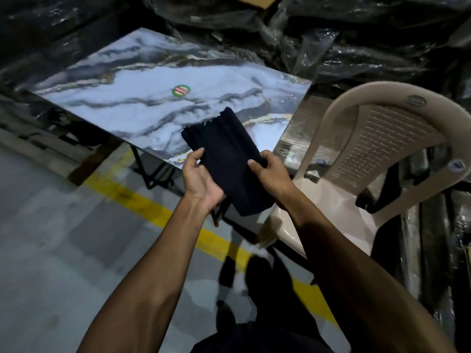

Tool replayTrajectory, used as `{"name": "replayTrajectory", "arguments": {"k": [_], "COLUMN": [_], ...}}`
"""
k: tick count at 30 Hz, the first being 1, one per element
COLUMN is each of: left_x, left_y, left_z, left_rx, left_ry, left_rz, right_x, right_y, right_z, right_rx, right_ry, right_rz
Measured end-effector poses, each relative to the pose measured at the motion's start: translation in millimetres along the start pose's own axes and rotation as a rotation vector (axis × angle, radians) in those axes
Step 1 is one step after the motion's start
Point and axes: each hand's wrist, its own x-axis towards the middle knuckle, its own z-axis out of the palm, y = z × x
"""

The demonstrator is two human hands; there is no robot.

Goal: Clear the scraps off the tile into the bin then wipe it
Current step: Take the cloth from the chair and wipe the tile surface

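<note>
Left hand (pixel 201 179) is gripping the left edge of a folded dark cloth (pixel 226 159), thumb lying on top, fingers curling underneath. Right hand (pixel 270 174) is clamping the cloth's right edge, thumb pressing onto the upper face. Both hands are holding the cloth up in the air, above and just in front of the tile's near corner; cannot tell whether the cloth's far frayed end is touching the tile surface.

Tile (pixel 142 98), marble pattern in pale blue, grey and gold veining, is lying flat on a dark folding stand (pixel 153 174), whose legs are showing below the near edge. A round green-and-red sticker (pixel 181 91) is sitting near the middle of the tile, well apart from the cloth. The visible tile surface is showing only the sticker on it.

A beige plastic chair (pixel 377 154) is standing just beside the tile's right edge. Black plastic-wrapped bundles (pixel 356 42) are piling up behind tile and chair. A yellow painted line (pixel 142 202) is running across the grey floor (pixel 51 250) beneath the stand, passing under both forearms
</note>
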Motion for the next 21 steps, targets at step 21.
{"name": "replayTrajectory", "arguments": {"k": [21], "left_x": [92.0], "left_y": [28.1], "left_z": [-29.3], "left_rx": [0.912], "left_ry": [0.400], "left_rz": [0.057], "right_x": [258.8], "right_y": [-73.3], "right_z": [43.9], "right_rx": [-0.757], "right_ry": [-0.129], "right_rz": [-0.563]}}
